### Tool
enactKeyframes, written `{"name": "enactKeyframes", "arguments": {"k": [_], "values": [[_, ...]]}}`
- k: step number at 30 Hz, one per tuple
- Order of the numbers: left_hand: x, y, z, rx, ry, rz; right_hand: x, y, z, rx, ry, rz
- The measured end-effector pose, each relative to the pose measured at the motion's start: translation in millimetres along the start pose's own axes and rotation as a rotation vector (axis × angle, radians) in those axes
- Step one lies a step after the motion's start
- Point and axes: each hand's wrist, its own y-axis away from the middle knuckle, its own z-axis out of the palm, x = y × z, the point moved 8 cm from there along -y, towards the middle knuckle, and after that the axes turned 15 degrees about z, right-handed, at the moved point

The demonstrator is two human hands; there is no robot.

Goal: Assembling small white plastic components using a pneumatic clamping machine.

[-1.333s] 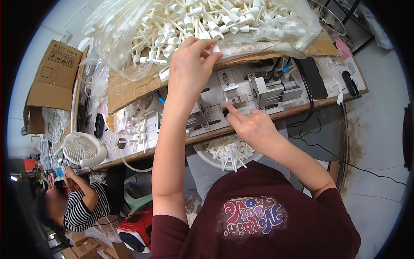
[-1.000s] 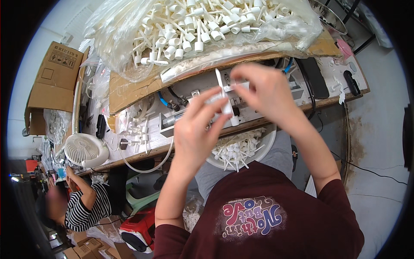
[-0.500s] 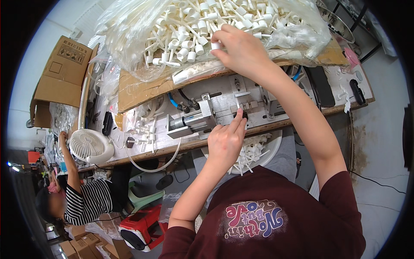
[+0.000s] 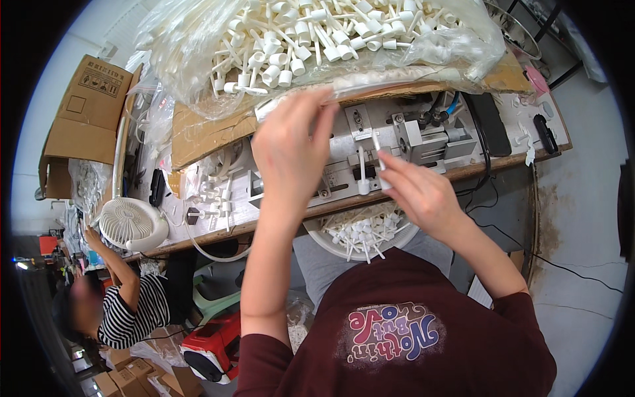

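Note:
My left hand (image 4: 288, 155) is raised in front of the metal machine (image 4: 410, 135) on the bench. Its fingers point up to the edge of the clear bag of white plastic pump parts (image 4: 297, 46); whether it holds anything is hidden by its back. My right hand (image 4: 420, 195) is lower and to the right, pinching a white pump part with a thin tube (image 4: 378, 151) just in front of the machine. Another white part (image 4: 362, 177) stands upright in the machine's fixture. A white bowl (image 4: 405, 239) of such parts rests on my lap.
A small white fan (image 4: 132, 223) and loose white parts lie on the bench at left, beside cardboard boxes (image 4: 83, 109). Black devices (image 4: 488, 124) and cables sit at the right end. A person in a striped shirt (image 4: 129, 311) is at lower left, near a red object (image 4: 215, 344).
My right hand came down from the bag to the machine with a white part. My left hand rose from the machine's front toward the bag's edge.

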Motion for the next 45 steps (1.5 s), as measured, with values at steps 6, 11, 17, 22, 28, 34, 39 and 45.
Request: {"name": "enactKeyframes", "arguments": {"k": [6,11,17,22,28,34,39,45], "values": [[-44,-45,45,-0.053,-0.231,0.104,-18,11,34,-0.066,0.134,-0.067],[-59,-53,69,-0.139,-0.164,0.023,-19,-3,41,-0.089,0.23,-0.036],[-40,-41,35,-0.113,0.223,-0.173,-19,-8,42,-0.148,0.256,-0.033],[-4,-3,7,-0.134,0.416,-0.23,14,-69,2,-0.065,-0.333,0.249],[41,64,10,-0.157,0.451,-0.149,47,-167,-12,0.216,-0.036,0.141],[65,98,27,-0.252,-0.001,0.09,54,-201,26,-0.018,0.221,0.156],[68,102,42,-0.282,-0.012,0.156,42,-186,10,-0.029,-0.052,0.075],[65,109,30,-0.155,0.122,0.049,19,-121,-19,-0.026,-0.305,0.029]]}}
